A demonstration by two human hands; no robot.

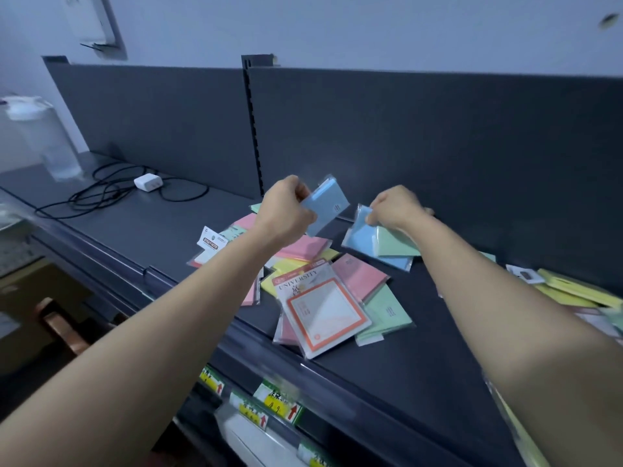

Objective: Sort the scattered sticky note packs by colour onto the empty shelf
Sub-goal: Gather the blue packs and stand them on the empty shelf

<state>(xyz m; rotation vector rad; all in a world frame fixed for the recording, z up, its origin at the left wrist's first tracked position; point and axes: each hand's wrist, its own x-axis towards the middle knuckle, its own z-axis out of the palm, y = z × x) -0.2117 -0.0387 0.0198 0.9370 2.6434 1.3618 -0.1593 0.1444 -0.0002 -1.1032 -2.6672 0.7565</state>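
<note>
- The dark grey shelf (421, 332) runs across the whole view, and a dark back panel (438, 136) stands along its rear edge.
- A clear plastic jug (47, 139) stands near the shelf's far left corner.
- A loose heap of sticky note packs (303, 261) lies in the middle of the shelf. It reaches from near the rear edge to the front edge, with pink, yellow, green and white packs overlapping.
- A tangled black cable (111, 192) lies on the left part of the shelf.
- A white pack with an orange frame (323, 311) tops the heap at the front edge. It lies over a pink pack (359, 276) and a green pack (387, 315).
- Several yellow packs (580, 288) lie toward the right end of the shelf, partly hidden behind the right forearm.
- The left hand (286, 210) is raised above the heap near the rear edge. Its fingers and thumb are curled round a blue pack (328, 205), which is tilted and clear of the shelf.
- The right hand (394, 207), just beside it, pinches the top edge of a second blue pack (360, 235) close to the rear edge. A pale green pack (394, 244) lies across that pack, and I cannot tell whether the blue one is lifted.
- A white charger (148, 182) sits among the cable.
- Yellow and green price tags (279, 402) hang below the front edge.
</note>
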